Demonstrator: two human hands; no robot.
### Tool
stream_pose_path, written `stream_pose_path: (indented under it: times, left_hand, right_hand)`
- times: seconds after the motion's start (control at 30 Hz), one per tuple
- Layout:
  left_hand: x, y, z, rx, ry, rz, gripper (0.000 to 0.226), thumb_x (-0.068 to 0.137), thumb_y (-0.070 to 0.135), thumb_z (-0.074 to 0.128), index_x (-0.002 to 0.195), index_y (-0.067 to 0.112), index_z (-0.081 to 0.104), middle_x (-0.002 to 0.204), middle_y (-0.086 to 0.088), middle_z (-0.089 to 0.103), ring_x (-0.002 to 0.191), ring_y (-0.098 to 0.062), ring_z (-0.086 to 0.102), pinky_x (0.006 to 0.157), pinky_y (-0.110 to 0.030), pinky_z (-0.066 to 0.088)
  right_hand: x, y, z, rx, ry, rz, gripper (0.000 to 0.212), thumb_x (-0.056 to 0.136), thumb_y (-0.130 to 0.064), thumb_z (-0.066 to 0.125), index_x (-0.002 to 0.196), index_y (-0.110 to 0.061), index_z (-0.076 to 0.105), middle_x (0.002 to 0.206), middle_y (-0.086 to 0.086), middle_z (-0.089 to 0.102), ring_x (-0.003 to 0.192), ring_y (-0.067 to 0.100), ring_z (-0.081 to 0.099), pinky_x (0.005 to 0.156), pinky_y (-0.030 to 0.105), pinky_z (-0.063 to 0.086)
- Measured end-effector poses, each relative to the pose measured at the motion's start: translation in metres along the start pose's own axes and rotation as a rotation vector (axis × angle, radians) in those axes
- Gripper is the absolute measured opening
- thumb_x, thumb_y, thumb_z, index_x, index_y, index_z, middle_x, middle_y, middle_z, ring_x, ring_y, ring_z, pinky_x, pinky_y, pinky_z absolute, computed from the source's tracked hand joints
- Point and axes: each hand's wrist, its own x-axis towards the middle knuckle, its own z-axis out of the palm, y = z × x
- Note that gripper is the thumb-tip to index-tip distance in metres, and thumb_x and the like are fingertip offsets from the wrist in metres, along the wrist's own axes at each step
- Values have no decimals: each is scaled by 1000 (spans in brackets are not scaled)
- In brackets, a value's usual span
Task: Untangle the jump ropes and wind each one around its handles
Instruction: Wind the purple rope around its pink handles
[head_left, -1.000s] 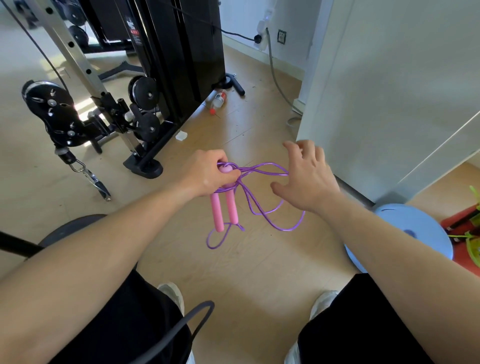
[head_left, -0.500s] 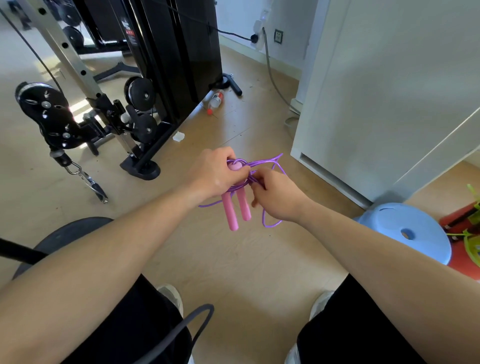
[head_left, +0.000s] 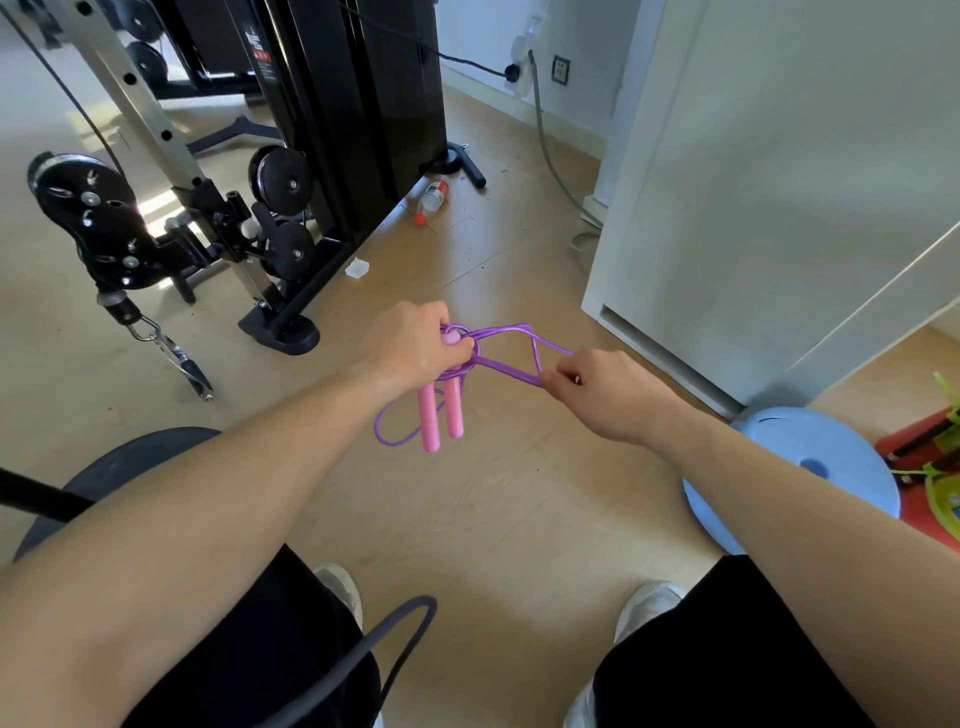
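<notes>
The right hand (head_left: 608, 397) has changed most. A second ago it was open, fingers spread, with the rope (head_left: 511, 371) hanging off it in slack loops. Half a second ago it had closed in against the left hand (head_left: 415, 353). Now it has drawn away to the right and pinches a bunch of strands between thumb and curled fingers, so the rope runs taut from the handles (head_left: 440, 415) to it.

The left hand has kept its grip throughout, clamped round the tops of the two handles, which hang side by side below it. The hands are now apart, joined only by the stretched rope.

By my reading, a turn has just been laid round the handle tops and is being pulled snug. Several wraps already sit there, right under the left fingers. One slack loop hangs at the lower left of the handles, so some length looks left to wind, though this rope seems close to done.

The rope and handles rest on nothing; they are held in the air above the floor, in front of the knees.

At the right edge of the view sits a red box (head_left: 904, 441) with yellow-green items (head_left: 940, 493) on or in it. They may be another rope, but I cannot tell. A blue stool (head_left: 857, 478) stands just beside it.
</notes>
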Motion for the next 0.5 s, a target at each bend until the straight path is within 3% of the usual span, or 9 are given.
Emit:
stream_pose_path:
  times: [0.1,0.17,0.23,0.3,0.4,0.5]
  left_hand:
    - [-5,15,1,-66,4,27,37,76,53,65,75,17,56,68,-1,59,63,-23,54,51,-31,38]
    - [-10,27,6,-82,8,53,39,75,55,65,75,17,56,68,-2,61,65,-25,57,51,-32,40]
    - [-14,34,10,-7,12,99,43,74,59,61,76,17,54,68,-1,60,65,-25,57,51,-33,40]
    - [-16,39,12,74,41,130,42,75,59,59,78,18,53,69,0,59,66,-27,57,52,-32,41]
    - [-15,42,14,108,79,167,38,78,56,61,80,19,53,69,1,59,67,-26,57,49,-28,37]
    - [-11,33,16,-2,63,152,39,73,58,62,74,20,51,66,1,60,66,-25,59,53,-34,45]
  right_hand:
    - [-3,-4,-6,307,-196,78,47,98,-50,41,87,-7,58,60,8,67,52,22,61,60,29,44]
    - [-3,-14,-8,509,-280,89,48,97,-50,43,99,-5,59,63,12,69,54,24,62,61,30,47]
    - [-1,-26,-8,625,-267,45,41,98,-46,47,92,-7,58,64,12,65,52,22,61,56,26,48]
    - [3,-33,-5,663,-241,31,31,97,-36,52,83,-10,57,65,12,62,50,20,59,52,22,46]
    - [11,-32,2,684,-205,124,18,91,-18,48,80,-6,57,63,6,51,49,21,46,55,29,44]
    - [14,-32,8,427,-83,85,35,98,-27,46,85,0,65,57,-4,44,50,15,39,49,27,35]
